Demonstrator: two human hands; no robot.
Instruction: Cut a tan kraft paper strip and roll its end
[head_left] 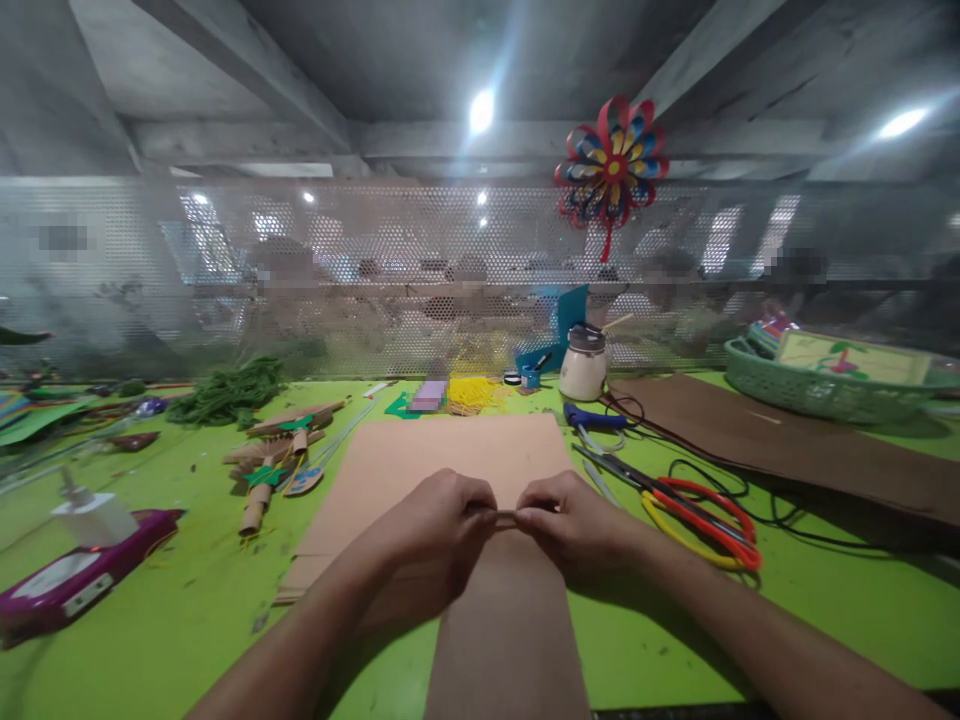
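Observation:
A brown paper strip runs from the near edge of the table up to both hands. Its far end looks folded or rolled into a narrow band. My left hand pinches the left part of that band between thumb and fingers. Close beside it, my right hand pinches the right part, leaving a short piece showing between the fingertips. Beneath the hands and strip lies a stack of brown sheets.
Right of the stack are scissors with red and yellow handles, a blue glue gun and black cords. A white jar stands behind. A green basket is far right. Paper figures and a purple power strip lie left.

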